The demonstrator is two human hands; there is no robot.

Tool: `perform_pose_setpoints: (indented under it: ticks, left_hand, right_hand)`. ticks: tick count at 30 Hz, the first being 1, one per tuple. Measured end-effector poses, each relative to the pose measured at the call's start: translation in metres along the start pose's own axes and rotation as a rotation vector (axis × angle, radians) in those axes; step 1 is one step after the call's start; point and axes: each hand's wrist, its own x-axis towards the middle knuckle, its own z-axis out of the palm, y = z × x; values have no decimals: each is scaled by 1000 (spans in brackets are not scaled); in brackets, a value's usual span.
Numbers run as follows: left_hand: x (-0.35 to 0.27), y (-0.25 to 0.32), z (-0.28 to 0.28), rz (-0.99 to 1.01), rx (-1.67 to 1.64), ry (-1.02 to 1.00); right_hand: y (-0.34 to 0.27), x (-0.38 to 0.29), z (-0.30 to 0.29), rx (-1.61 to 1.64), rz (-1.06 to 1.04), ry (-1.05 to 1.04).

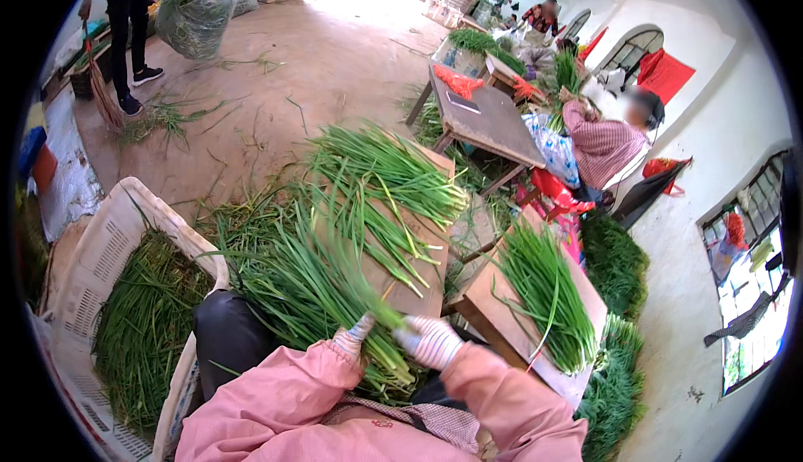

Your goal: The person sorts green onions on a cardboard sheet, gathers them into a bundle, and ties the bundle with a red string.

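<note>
My left hand (353,338), in a striped knit glove, is closed around a thick bunch of chives (313,280) lying across my lap. The pale stem ends point towards me and the long leaves spread away to the upper left. My right hand (433,341), gloved alike, grips a few chive stalks (384,310) just beside that bunch; they are blurred by motion. Beyond my hands, more loose chives (389,170) lie on a wooden board (433,280). To the right, a neat pile of chives (549,296) rests on a small wooden table (486,311).
A white plastic crate (216,267) holding green trimmings (150,330) stands at my left. Bundled greens (611,368) lie along the right wall. A seated co-worker (605,142) is by a dark table (495,117). Another person with a broom (100,89) stands far left, near a full plastic bag (197,23).
</note>
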Motion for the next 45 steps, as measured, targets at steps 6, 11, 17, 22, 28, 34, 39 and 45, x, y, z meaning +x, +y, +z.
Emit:
perform_pose_setpoints:
  ticks: [6,11,17,22,28,34,39,45]
  left_hand:
    - [8,12,-12,-58,157,43]
    - [0,31,-13,-90,128,-11]
    - [-11,37,-12,-74,156,9]
    - [-36,77,16,151,100,-202]
    - [-28,146,31,580,179,-328]
    - [-12,113,13,181,-29,-379]
    - [-6,83,14,182,-63,-186]
    - [-6,71,11,169,-76,-85]
  right_hand:
    - [-17,-26,38,-354,9,-173]
    - [-7,-33,28,-28,-140,-223]
    - [34,20,25,710,452,-36]
    - [108,59,7,37,60,476]
    - [88,74,-28,-701,243,302]
    - [78,103,-43,-818,388,-25]
    - [66,110,-62,-842,400,-99]
    - [77,108,-41,-820,443,-39]
